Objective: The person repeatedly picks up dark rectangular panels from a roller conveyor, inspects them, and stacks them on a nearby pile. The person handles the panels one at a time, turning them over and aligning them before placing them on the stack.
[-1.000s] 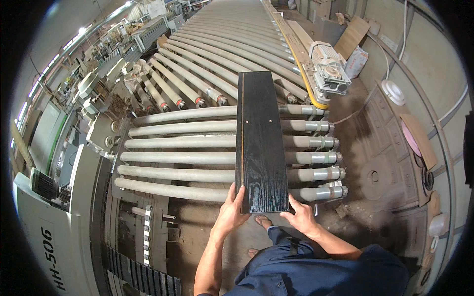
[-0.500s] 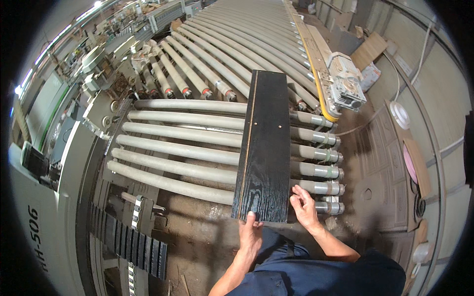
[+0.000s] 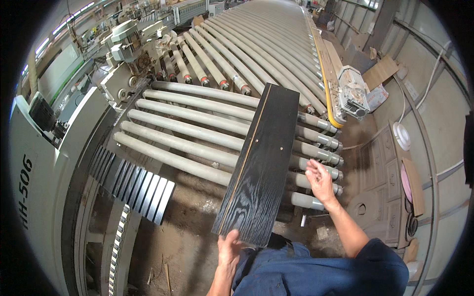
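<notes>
A long black wood-grain panel lies across the grey rollers, tilted so that its near end points toward me and a little left. A thin tan line runs along its left side, and two small light spots mark its middle. My left hand grips the panel's near left corner, thumb on top, the other fingers partly hidden below. To the right of the panel, my right hand hovers by the roller ends, apart from the panel. Its fingers are loosely bent and hold nothing.
Grey rollers span the near conveyor, with a longer roller bed behind. A white machine housing and a ribbed black slide cover stand left. A motor sits right, near a carved grey door panel by the wall.
The panel has come toward me and swung, its near end now further left. My left hand moved with it, down and left. My right hand moved away from the panel's edge, up and right.
</notes>
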The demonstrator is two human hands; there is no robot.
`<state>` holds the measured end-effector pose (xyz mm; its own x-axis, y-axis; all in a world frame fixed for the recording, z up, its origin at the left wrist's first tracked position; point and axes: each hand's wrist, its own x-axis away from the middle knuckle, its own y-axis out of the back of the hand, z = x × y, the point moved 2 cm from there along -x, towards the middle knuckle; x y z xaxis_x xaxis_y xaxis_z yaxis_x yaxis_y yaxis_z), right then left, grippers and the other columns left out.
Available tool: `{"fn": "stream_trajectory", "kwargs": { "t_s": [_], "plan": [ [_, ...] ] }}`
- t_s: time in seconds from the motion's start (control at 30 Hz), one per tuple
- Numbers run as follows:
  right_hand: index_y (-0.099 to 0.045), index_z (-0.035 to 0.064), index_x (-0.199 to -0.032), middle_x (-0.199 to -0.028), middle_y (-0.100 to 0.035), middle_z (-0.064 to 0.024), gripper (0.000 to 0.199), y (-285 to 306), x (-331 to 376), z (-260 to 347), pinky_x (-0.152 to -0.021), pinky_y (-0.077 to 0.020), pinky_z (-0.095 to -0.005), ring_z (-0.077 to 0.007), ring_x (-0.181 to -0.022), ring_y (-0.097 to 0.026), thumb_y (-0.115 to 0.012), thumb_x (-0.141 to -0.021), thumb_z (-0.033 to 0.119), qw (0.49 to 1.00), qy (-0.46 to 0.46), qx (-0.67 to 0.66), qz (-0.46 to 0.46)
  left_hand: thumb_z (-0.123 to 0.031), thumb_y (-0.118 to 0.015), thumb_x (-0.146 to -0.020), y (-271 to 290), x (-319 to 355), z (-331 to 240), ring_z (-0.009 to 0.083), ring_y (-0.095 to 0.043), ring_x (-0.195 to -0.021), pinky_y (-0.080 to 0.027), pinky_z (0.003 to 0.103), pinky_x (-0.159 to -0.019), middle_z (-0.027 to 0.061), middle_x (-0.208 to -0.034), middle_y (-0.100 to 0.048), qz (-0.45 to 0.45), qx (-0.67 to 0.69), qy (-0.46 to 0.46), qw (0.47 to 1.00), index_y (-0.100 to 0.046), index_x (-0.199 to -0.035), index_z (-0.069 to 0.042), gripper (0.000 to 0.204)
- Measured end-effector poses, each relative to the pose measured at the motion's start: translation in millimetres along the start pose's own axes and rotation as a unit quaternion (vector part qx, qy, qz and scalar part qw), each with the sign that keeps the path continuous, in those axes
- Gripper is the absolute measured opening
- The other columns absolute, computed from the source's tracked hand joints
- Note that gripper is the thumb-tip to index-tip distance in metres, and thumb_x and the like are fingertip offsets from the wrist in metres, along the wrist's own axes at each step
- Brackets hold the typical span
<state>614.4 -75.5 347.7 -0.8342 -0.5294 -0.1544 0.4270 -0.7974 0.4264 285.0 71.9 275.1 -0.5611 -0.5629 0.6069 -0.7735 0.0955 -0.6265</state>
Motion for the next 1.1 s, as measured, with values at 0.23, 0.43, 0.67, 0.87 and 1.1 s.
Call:
{"fn": "stream_trajectory", "kwargs": {
  "t_s": [0.23,0.43,0.67,0.87,1.1],
  "plan": [
    [-0.053,-0.0066,-0.131,-0.13,-0.059,-0.0248,0.062,12.9,-109.4,12.9,-0.103,-0.0459,-0.0416,-0.034,-0.121,-0.058,-0.07,-0.088,0.036,0.978,0.08,0.193,-0.02,-0.013,-0.073,-0.074,58.6,83.9,-11.2,0.031,-0.059,-0.118,-0.042,0.046,-0.107,0.0145,-0.128,-0.062,-0.062,0.03,-0.053,0.996,-0.053,-0.133,0.002,0.064],
    [-0.051,-0.0101,-0.133,-0.134,-0.054,-0.0296,0.09,-28.9,-244.8,0.9,-0.107,-0.0406,-0.0445,-0.0385,-0.128,-0.051,-0.062,-0.084,0.065,0.929,0.068,0.321,0.169,-0.017,-0.064,-0.086,117.8,115.4,-12.9,0.0373,-0.053,-0.124,-0.041,0.052,-0.11,0.0199,-0.134,-0.057,-0.176,0.105,-0.054,0.977,-0.048,-0.136,0.006,0.057],
    [-0.064,-0.0071,-0.12,-0.117,-0.067,-0.0193,0.093,-59.5,-267.7,-22.6,-0.095,-0.0488,-0.0404,-0.0274,-0.107,-0.064,-0.063,-0.078,0.076,0.869,-0.185,0.14,0.437,-0.02,-0.068,-0.082,154.1,111.0,-25.4,0.0332,-0.061,-0.113,-0.049,0.047,-0.101,0.0162,-0.122,-0.065,-0.258,0.073,-0.066,0.961,-0.06,-0.124,0.003,0.048],
    [-0.066,-0.0071,-0.117,-0.113,-0.068,-0.0177,0.09,-34.8,-256.7,-14.9,-0.093,-0.051,-0.0395,-0.025,-0.105,-0.065,-0.065,-0.078,0.074,0.862,-0.214,0.078,0.453,-0.021,-0.067,-0.082,238.4,71.9,-38.7,0.0322,-0.055,-0.12,-0.041,0.047,-0.108,0.016,-0.127,-0.062,-0.182,0.105,-0.078,0.975,-0.06,-0.123,0.005,0.048],
    [-0.05,-0.0018,-0.134,-0.123,-0.061,-0.0122,0.1,99.7,-176.0,-70.9,-0.093,-0.0492,-0.035,-0.021,-0.114,-0.056,-0.08,-0.067,0.067,0.942,-0.117,-0.078,0.303,-0.03,-0.071,-0.08,117.2,41.5,-78.8,0.0302,-0.057,-0.119,-0.042,0.045,-0.106,0.0155,-0.13,-0.06,-0.1,-0.097,-0.088,0.986,-0.05,-0.134,0.003,0.067]
  ]
}}
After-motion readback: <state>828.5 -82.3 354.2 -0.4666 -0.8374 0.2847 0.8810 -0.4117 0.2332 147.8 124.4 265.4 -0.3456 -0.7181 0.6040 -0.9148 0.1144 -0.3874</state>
